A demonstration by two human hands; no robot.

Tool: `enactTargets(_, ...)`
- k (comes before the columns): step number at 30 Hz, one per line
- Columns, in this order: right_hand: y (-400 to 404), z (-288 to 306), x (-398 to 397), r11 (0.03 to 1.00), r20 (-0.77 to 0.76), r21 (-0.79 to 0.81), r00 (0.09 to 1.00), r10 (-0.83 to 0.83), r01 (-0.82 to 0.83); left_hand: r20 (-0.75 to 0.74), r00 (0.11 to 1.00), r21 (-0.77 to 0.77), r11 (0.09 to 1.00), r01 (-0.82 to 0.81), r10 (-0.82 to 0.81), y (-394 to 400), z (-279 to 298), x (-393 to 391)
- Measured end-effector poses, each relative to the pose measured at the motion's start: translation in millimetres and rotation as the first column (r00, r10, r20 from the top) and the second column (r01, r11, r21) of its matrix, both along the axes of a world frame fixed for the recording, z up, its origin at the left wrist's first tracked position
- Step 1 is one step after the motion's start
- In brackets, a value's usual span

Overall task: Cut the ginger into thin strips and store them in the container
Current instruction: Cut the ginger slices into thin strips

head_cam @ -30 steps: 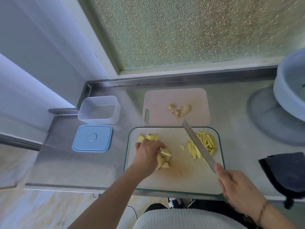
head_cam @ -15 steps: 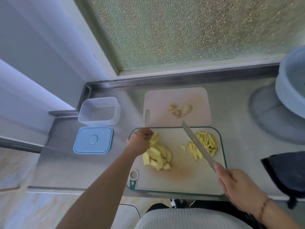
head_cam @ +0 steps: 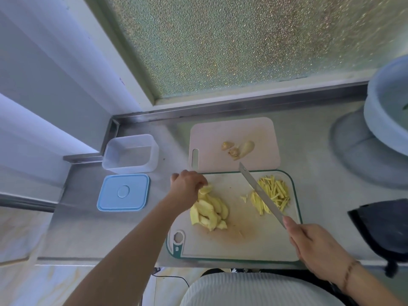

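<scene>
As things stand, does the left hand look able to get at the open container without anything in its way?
Probably yes. The left hand sits at the far-left corner of the green-rimmed board, pinching a ginger slice. The container stands lidless just beyond it, with only bare counter between.

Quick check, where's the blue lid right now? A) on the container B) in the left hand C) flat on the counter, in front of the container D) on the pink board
C: the blue lid lies flat on the counter, just in front of the open container.
</scene>
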State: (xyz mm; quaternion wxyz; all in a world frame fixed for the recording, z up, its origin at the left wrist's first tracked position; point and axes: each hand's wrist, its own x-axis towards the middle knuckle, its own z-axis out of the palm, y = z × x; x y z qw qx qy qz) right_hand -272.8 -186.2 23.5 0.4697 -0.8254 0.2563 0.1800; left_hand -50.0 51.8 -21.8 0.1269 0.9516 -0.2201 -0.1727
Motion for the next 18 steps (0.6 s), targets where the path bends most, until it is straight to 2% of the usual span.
enactTargets(2, 0, 0, 0, 1.0, -0.008, 0.005, 1.0, -0.001, 0.001, -0.008, 0.987, 0.062, 0.985, 0.158, -0.158, 6, -5, -8)
enactTargets(3, -1, 0, 1, 1.0, -0.01, 0.006, 1.0, 0.002, -0.002, 0.005, 0.985, 0.053, 0.984, 0.169, -0.17, 9, -7, -11)
enactTargets(8, -1, -2, 0, 1.0, -0.001, 0.008, 1.0, 0.013, -0.013, 0.083, 0.996, -0.094, 0.995, 0.019, -0.011, 4, -8, -15)
enactTargets(9, -1, -2, 1, 1.0, 0.0, 0.014, 1.0, 0.016, -0.016, 0.079, 0.997, -0.069, 0.997, 0.028, -0.023, 2, -6, -15)
enactTargets(12, -2, -1, 2, 1.0, 0.003, 0.009, 1.0, 0.027, -0.027, 0.071, 0.992, 0.128, 0.987, 0.099, -0.108, -6, -2, -15)
enactTargets(14, -2, -1, 2, 0.999, 0.01, 0.005, 0.999, 0.032, -0.032, 0.096, 0.989, 0.161, 0.982, 0.099, -0.115, -10, -1, -16)
enactTargets(16, -3, -2, 3, 1.0, 0.016, 0.005, 1.0, 0.026, -0.026, 0.107, 0.99, 0.12, 0.99, 0.077, -0.09, -12, -3, -18)
enactTargets(18, -4, -2, 2, 1.0, 0.013, 0.01, 1.0, 0.023, -0.023, 0.11, 0.993, 0.004, 0.999, -0.032, 0.031, -12, -6, -18)
